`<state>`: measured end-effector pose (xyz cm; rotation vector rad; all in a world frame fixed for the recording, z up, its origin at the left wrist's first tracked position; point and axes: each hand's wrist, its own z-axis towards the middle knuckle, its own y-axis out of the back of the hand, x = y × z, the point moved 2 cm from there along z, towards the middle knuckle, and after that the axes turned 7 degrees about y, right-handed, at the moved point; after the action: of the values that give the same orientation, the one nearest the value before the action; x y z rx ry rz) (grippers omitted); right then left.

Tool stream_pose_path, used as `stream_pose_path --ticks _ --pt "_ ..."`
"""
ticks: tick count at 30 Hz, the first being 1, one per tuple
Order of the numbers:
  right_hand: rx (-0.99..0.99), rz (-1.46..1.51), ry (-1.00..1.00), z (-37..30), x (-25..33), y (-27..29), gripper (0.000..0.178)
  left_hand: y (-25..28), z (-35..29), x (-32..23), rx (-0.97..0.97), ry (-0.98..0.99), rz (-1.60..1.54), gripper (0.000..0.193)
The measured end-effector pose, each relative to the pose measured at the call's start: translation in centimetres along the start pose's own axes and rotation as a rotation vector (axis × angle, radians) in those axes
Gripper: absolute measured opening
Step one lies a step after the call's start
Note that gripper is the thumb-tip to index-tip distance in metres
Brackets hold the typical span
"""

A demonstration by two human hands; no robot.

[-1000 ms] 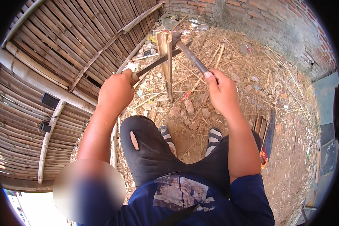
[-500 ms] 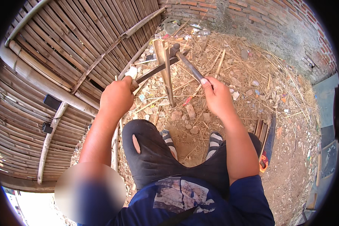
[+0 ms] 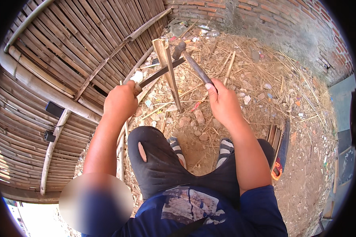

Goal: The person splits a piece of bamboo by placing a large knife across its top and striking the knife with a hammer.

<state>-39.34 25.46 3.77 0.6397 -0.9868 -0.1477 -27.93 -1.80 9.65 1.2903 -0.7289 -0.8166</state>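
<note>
My left hand [image 3: 120,100] grips the wooden handle of a machete [image 3: 158,77], whose dark blade slants up and right across a piece of split bamboo [image 3: 170,75]. The bamboo stands on end on the ground in front of my feet, its top leaning to the left. Where the blade crosses it, I cannot tell how deep the blade sits in the bamboo. My right hand [image 3: 224,100] is closed around the handle of a hammer [image 3: 195,69]. The hammer's dark head is beside the bamboo, close to the far part of the blade; contact is unclear.
A bamboo slat wall [image 3: 87,47] rises on my left, and a brick wall [image 3: 261,17] stands at the back. Straw, stones and scraps litter the ground. By my right knee lie a handsaw [image 3: 280,158] with an orange-and-black handle and several bamboo strips [image 3: 273,138].
The top of the bamboo has tipped further left. Both hands, with the machete and the hammer, have shifted slightly left.
</note>
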Motion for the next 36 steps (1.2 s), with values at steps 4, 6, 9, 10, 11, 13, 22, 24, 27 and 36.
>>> stream_pose_path --ticks 4,6,9,10,11,13,22,24,27,36 --pt "-0.165 0.13 0.111 -0.4 0.5 1.8 0.037 0.1 -0.3 -0.2 -0.008 -0.005 -0.022 0.023" --pt "-0.29 0.291 0.148 -0.7 1.9 2.8 0.036 -0.6 -0.3 0.0 -0.018 -0.014 -0.03 0.026" --pt "-0.424 0.253 0.236 -0.9 1.0 2.3 0.033 -0.7 -0.2 -0.5 -0.011 -0.003 -0.033 0.026" --pt "-0.469 0.218 0.255 -0.9 0.7 2.0 0.033 -0.7 -0.2 -0.6 -0.015 -0.008 -0.027 0.026" --pt "-0.336 0.153 0.17 -0.9 0.7 1.5 0.032 -0.7 -0.2 -0.6 -0.02 -0.012 -0.021 0.026" --pt "-0.015 -0.045 0.007 0.0 -1.5 -0.7 0.033 -0.6 -0.2 -0.9 -0.012 -0.016 -0.01 0.025" --pt "-0.125 0.155 0.018 0.2 -1.2 0.0 0.037 -0.1 -0.7 -0.8 0.038 0.018 -0.019 0.023" --pt "-0.255 0.272 0.073 0.0 0.8 0.7 0.038 -0.5 -0.8 0.1 0.035 0.034 -0.021 0.023" --pt "-0.349 0.252 0.159 -0.3 0.3 1.0 0.035 -0.9 -0.5 0.0 0.026 0.023 -0.001 0.022" --pt "0.056 0.028 -0.028 0.4 0.1 -1.2 0.035 -1.1 0.3 0.5 0.037 0.032 -0.006 0.023"
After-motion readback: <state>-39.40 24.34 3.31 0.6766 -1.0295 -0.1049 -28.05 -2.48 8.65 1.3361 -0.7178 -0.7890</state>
